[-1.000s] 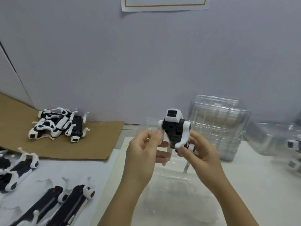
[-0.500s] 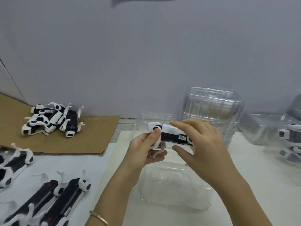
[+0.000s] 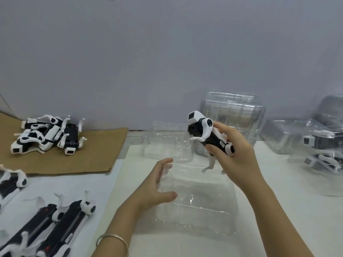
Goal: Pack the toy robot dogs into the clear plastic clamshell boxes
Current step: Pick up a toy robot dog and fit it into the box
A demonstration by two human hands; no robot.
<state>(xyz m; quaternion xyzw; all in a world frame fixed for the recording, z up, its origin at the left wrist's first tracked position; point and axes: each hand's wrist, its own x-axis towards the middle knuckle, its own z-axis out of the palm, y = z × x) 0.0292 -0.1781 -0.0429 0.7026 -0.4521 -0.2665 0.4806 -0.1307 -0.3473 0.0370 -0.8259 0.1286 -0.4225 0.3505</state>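
My right hand [image 3: 235, 156] grips a black and white toy robot dog [image 3: 203, 132] by its body, head up and to the left, legs hanging down. It hangs above an open clear clamshell box [image 3: 204, 204] lying on the table in front of me. My left hand [image 3: 157, 184] is open, fingers spread, at the box's left edge; whether it touches the plastic is unclear.
A heap of toy dogs [image 3: 48, 135] lies on brown cardboard [image 3: 96, 156] at back left. More dogs [image 3: 61, 225] lie at front left. A stack of empty clamshells [image 3: 233, 115] stands behind; packed boxes [image 3: 323, 145] sit at right.
My left hand has let go of the dog and dropped to the box's left edge. My right hand alone now holds the dog, raised and turned head-up to the right.
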